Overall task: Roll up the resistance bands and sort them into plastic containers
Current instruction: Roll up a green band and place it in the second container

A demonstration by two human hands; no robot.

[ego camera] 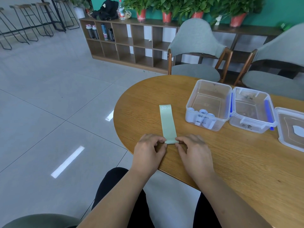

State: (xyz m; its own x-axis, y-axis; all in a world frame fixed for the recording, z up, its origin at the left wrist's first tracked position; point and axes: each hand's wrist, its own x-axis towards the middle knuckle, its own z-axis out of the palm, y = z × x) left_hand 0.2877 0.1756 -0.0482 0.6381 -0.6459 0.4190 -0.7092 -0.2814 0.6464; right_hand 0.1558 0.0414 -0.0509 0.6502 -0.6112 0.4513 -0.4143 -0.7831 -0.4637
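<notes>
Band (167, 122) lies lengthwise, "30 LB" end far.

The lid (290, 137) is cut by the right edge. The writing on the second container (246, 128) is too small to read. The left grip (148, 151) and right grip (192, 149) hide the near corners of the green band (167, 122).

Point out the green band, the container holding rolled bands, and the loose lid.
green band (167, 124), head view, middle of its flat stretch.
container holding rolled bands (212, 90), head view, its far wall.
loose lid (287, 123), head view, its bare top surface.
</notes>
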